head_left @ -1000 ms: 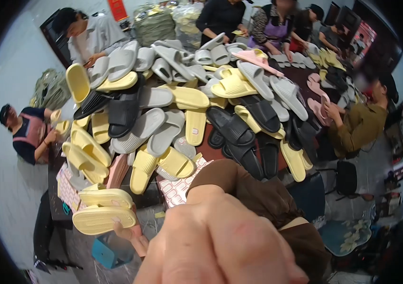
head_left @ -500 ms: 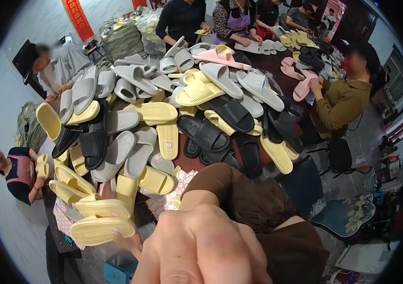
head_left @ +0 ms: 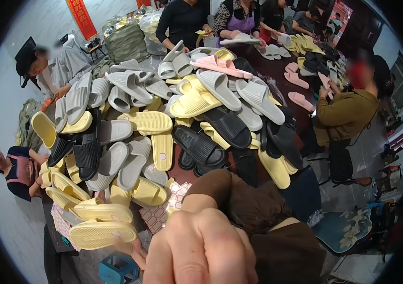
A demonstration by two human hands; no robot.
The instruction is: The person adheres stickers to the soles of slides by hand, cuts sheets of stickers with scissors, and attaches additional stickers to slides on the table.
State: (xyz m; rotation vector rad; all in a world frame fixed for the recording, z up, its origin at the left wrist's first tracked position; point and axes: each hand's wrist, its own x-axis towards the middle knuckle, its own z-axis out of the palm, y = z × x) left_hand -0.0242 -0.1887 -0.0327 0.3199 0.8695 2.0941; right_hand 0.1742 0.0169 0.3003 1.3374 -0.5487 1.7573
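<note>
My right hand (head_left: 201, 248) fills the bottom middle, very close to the camera. Its fingers are curled, and whatever they might hold is hidden. Low on the left, my left hand (head_left: 133, 248) grips the end of a yellow slipper (head_left: 98, 235), which shows its ribbed sole. A second yellow slipper (head_left: 103, 211) lies right above it; whether that hand holds it too, I cannot tell. Beyond them, a yellow slide slipper (head_left: 149, 191) rests at the pile's near edge, beside a patterned pink-and-white sheet (head_left: 156, 218).
Grey, yellow and black slippers are heaped across the dark red table (head_left: 182, 168). Several co-workers stand or sit around it, one in a purple apron (head_left: 244, 26). A blue stool (head_left: 116, 270) stands below my left hand. Chairs, including a flowered seat (head_left: 346, 229), are at the right.
My view has shifted slightly. The co-worker in the purple apron has raised a grey slipper. At the right, a co-worker now holds one pink slipper while another lies on the table. My hands barely move.
</note>
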